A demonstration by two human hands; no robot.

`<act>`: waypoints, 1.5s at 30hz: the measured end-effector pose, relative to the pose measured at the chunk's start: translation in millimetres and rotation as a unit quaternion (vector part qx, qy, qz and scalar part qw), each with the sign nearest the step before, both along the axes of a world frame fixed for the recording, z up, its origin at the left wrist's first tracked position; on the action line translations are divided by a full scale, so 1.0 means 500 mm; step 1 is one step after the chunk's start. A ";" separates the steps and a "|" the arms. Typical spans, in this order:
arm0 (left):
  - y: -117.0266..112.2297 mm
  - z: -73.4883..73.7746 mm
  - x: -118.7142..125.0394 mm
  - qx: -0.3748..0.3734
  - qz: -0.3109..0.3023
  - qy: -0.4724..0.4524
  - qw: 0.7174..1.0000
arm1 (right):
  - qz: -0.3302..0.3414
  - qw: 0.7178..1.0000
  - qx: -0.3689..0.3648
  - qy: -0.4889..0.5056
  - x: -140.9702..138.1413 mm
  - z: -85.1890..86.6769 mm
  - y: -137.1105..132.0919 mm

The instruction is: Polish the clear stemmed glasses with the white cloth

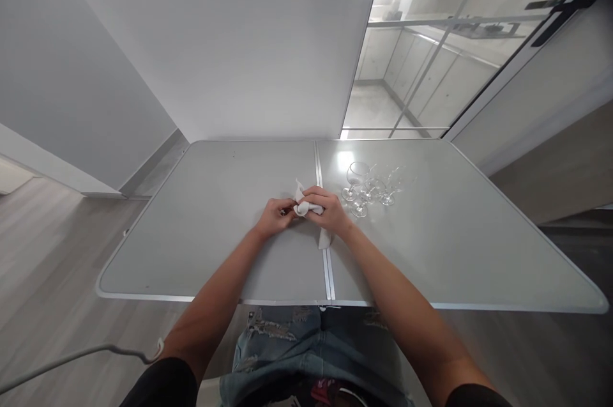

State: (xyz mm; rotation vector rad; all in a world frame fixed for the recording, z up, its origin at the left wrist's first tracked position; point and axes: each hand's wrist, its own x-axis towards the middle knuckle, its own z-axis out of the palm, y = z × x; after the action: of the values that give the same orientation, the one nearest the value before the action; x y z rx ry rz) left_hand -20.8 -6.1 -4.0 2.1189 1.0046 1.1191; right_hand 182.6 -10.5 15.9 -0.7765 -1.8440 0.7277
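Both my hands meet over the middle seam of a grey folding table (201, 228). My right hand (330, 210) is closed round a white cloth (306, 207), whose ends stick out above and below the hand. My left hand (274, 215) is pinched shut against the cloth's left side; something small and dark shows between the fingers, and I cannot make out what it is. Three clear stemmed glasses (366, 188) stand upright just right of my right hand, close together.
A white wall panel rises behind the table's far edge. A glass sliding door (431, 55) lies beyond at the back right. Wood-look floor surrounds the table. A grey cable (71, 359) hangs at the lower left.
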 end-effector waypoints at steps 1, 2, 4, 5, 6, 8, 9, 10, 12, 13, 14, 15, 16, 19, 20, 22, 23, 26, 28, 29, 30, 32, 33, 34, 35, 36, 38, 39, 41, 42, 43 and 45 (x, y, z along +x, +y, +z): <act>-0.001 0.001 0.002 -0.010 -0.010 -0.005 1.000 | -0.023 0.999 -0.037 0.027 -0.004 -0.003 -0.002; -0.001 0.001 0.004 -0.021 -0.018 -0.014 1.000 | -0.049 0.993 -0.082 0.063 -0.008 -0.006 -0.005; 0.000 -0.001 0.006 -0.044 -0.026 -0.039 0.998 | -0.086 0.965 -0.182 0.167 -0.019 -0.011 -0.009; 0.001 -0.003 0.007 -0.057 -0.027 -0.055 0.996 | -0.089 0.942 -0.231 0.227 -0.024 -0.013 -0.011; 0.003 -0.006 0.009 -0.075 -0.031 -0.072 0.994 | -0.080 0.915 -0.274 0.284 -0.029 -0.015 -0.013; 0.005 -0.013 0.015 -0.124 -0.045 -0.111 0.985 | -0.041 0.864 -0.340 0.370 -0.037 -0.017 -0.017; 0.006 -0.016 0.020 -0.152 -0.054 -0.132 0.978 | -0.017 0.845 -0.363 0.392 -0.040 -0.018 -0.019; 0.007 -0.018 0.025 -0.176 -0.062 -0.153 0.970 | 0.004 0.833 -0.380 0.402 -0.044 -0.019 -0.022; 0.008 -0.022 0.036 -0.207 -0.078 -0.184 0.958 | 0.030 0.824 -0.402 0.398 -0.051 -0.023 -0.027; 0.009 -0.022 0.041 -0.211 -0.082 -0.194 0.954 | 0.031 0.827 -0.403 0.390 -0.055 -0.026 -0.029; 0.008 -0.022 0.045 -0.209 -0.083 -0.199 0.954 | 0.026 0.835 -0.397 0.381 -0.059 -0.030 -0.030; 0.008 -0.021 0.047 -0.202 -0.082 -0.198 0.956 | 0.013 0.846 -0.383 0.370 -0.063 -0.034 -0.030; 0.008 -0.021 0.049 -0.191 -0.076 -0.193 0.959 | -0.003 0.861 -0.363 0.357 -0.066 -0.039 -0.030; 0.009 -0.020 0.046 -0.157 -0.045 -0.166 0.973 | -0.049 0.907 -0.286 0.304 -0.073 -0.049 -0.026; 0.010 -0.021 0.044 -0.144 -0.035 -0.152 0.977 | -0.057 0.922 -0.260 0.282 -0.073 -0.050 -0.025; 0.012 -0.023 0.039 -0.111 -0.016 -0.110 0.987 | -0.060 0.946 -0.212 0.237 -0.073 -0.050 -0.022; 0.014 -0.025 0.036 -0.092 -0.005 -0.084 0.992 | -0.059 0.955 -0.191 0.218 -0.073 -0.049 -0.021; 0.016 -0.030 0.030 -0.036 0.026 -0.013 0.999 | -0.061 0.969 -0.157 0.181 -0.074 -0.050 -0.017; 0.017 -0.033 0.027 -0.011 0.045 0.010 0.999 | -0.066 0.972 -0.154 0.166 -0.076 -0.055 -0.013; 0.017 -0.035 0.025 -0.001 0.051 0.016 0.999 | -0.067 0.973 -0.154 0.159 -0.077 -0.059 -0.011; 0.017 -0.037 0.024 0.007 0.055 0.022 0.998 | -0.068 0.974 -0.155 0.152 -0.077 -0.062 -0.010; 0.017 -0.038 0.021 0.018 0.058 0.033 0.998 | -0.073 0.975 -0.157 0.137 -0.076 -0.067 -0.008; 0.017 -0.038 0.020 0.023 0.056 0.041 0.997 | -0.079 0.976 -0.157 0.129 -0.076 -0.069 -0.007; 0.017 -0.037 0.019 0.030 0.053 0.048 0.997 | -0.087 0.976 -0.158 0.119 -0.075 -0.070 -0.008; 0.017 -0.035 0.017 0.037 0.050 0.055 0.997 | -0.093 0.977 -0.159 0.108 -0.075 -0.071 -0.009; 0.017 -0.032 0.016 0.044 0.052 0.057 0.996 | -0.098 0.977 -0.162 0.094 -0.075 -0.071 -0.010; 0.014 -0.024 0.015 0.052 0.069 0.056 0.995 | -0.094 0.978 -0.173 0.065 -0.077 -0.073 -0.013; 0.012 -0.020 0.014 0.052 0.077 0.053 0.994 | -0.089 0.978 -0.180 0.060 -0.078 -0.074 -0.013; 0.006 -0.013 0.013 0.045 0.077 0.051 0.995 | -0.081 0.975 -0.190 0.077 -0.080 -0.074 -0.013; 0.003 -0.011 0.012 0.040 0.066 0.050 0.996 | -0.078 0.973 -0.194 0.095 -0.080 -0.073 -0.013; 0.001 -0.009 0.011 0.035 0.054 0.044 0.997 | -0.077 0.971 -0.197 0.115 -0.080 -0.072 -0.012; -0.002 -0.007 0.011 0.024 0.050 0.002 0.998 | -0.078 0.965 -0.209 0.139 -0.078 -0.069 -0.009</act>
State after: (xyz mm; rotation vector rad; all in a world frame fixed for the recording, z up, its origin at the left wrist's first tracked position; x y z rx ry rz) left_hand -15.3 -7.2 -7.4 2.1290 1.1077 1.1989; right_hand 143.5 -14.9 -18.4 -1.0187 -1.3752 1.0807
